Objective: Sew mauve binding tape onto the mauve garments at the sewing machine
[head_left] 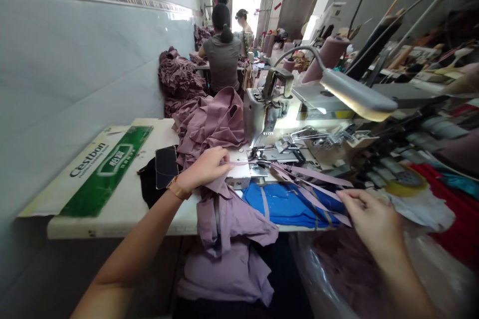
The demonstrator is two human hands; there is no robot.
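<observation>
A sewing machine (264, 109) stands in front of me, its needle area lit by a lamp. Just left of the presser foot, my left hand (211, 165) is closed on the mauve fabric (228, 209), part of which hangs over the table's front edge. A narrow mauve band runs from these fingers to the foot. To the right of the machine, my right hand (368, 212) pinches one of several thin mauve strips (314, 184) that fan out from the needle area. Blue cloth (277, 204) lies beneath the strips.
Mauve garments (211, 124) are heaped behind my left hand. A phone (166, 167) and a green-and-white cardboard sheet (108, 169) lie on the table at left. The lamp (357, 92) overhangs the machine. Another person (224, 55) sits further ahead.
</observation>
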